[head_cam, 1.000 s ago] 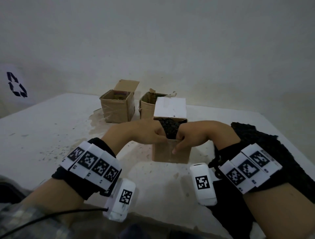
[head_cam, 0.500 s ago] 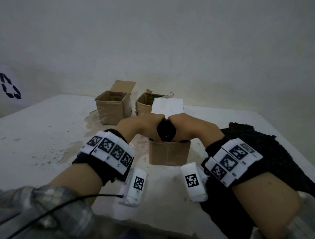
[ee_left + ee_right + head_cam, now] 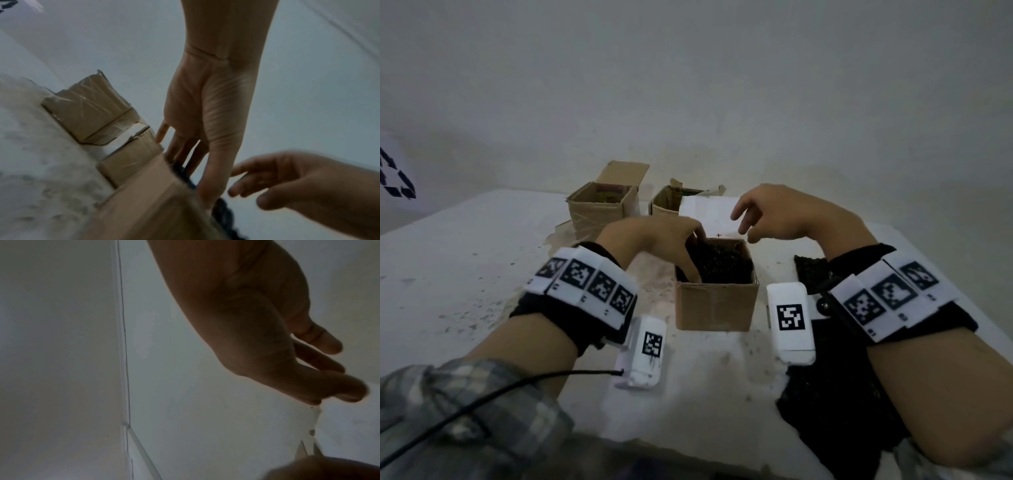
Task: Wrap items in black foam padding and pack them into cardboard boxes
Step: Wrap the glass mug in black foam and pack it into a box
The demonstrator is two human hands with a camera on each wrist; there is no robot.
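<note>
A small open cardboard box point(image 3: 717, 303) stands mid-table, filled by a black foam bundle point(image 3: 724, 265). Whatever the foam wraps is hidden. My left hand point(image 3: 678, 243) reaches into the box's left side, its straight fingers point(image 3: 191, 155) slid down between the cardboard wall point(image 3: 144, 203) and the foam point(image 3: 223, 212). My right hand point(image 3: 760, 216) hovers above the box's far right corner with fingers loosely spread, holding nothing; the right wrist view shows the same hand point(image 3: 308, 361) empty. The box's white lid flap point(image 3: 705, 217) stands open behind.
Two more open cardboard boxes point(image 3: 602, 212) point(image 3: 666, 204) stand at the back of the white table point(image 3: 465, 274). A loose black foam sheet point(image 3: 835, 418) lies under my right forearm at the table's right edge. A wall rises just behind the table.
Both hands gripped the foam bundle over the box before. Now the bundle sits inside, the right hand has let go and lifted, and the left fingers stay tucked in the box.
</note>
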